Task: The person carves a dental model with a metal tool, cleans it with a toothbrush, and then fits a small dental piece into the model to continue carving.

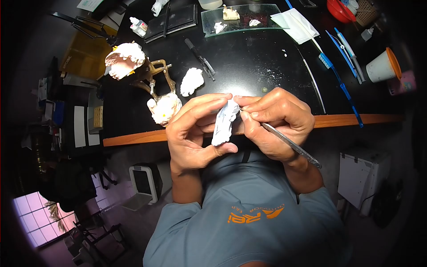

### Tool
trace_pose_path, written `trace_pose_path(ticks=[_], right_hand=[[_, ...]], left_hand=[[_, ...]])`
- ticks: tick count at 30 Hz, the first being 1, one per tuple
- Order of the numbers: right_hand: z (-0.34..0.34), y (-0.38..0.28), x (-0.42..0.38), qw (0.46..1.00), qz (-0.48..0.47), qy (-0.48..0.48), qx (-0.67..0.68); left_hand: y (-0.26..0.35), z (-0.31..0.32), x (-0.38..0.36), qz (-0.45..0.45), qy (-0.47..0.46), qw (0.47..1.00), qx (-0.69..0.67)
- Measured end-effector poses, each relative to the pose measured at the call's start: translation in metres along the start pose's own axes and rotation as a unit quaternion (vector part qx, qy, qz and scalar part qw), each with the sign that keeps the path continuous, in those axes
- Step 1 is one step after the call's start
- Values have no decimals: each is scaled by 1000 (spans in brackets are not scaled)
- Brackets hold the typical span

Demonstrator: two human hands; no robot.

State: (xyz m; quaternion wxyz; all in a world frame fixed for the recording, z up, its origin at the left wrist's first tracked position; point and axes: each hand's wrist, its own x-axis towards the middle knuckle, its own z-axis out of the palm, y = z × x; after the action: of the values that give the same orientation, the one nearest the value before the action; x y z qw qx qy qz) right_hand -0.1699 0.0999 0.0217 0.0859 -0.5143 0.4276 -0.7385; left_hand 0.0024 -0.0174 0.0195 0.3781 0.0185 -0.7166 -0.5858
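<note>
My left hand grips a white plaster dental cast piece between thumb and fingers, above the table's front edge. Pencil-like dark marks run along its face. Held like a pen, a slim metal dental carver is in my right hand; its thin tip meets or nearly meets the upper right side of the cast. Left of my hands stands a brass-coloured articulator, with a pinkish-white upper cast and a lower cast. Between it and my hands lies another white plaster piece.
On the black table are a dark pen-like tool, a glass plate bearing small casts, and white paper. At right lie a blue toothbrush, blue-handled tools and a white cup. White powder dusts the middle.
</note>
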Motion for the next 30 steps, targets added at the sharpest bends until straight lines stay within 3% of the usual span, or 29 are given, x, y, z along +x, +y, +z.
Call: trace_pose_path(ticks=[30], right_hand=[[0, -1, 3, 1000, -6, -16, -4]], left_hand=[[-2, -1, -1, 1, 1, 1000, 0]])
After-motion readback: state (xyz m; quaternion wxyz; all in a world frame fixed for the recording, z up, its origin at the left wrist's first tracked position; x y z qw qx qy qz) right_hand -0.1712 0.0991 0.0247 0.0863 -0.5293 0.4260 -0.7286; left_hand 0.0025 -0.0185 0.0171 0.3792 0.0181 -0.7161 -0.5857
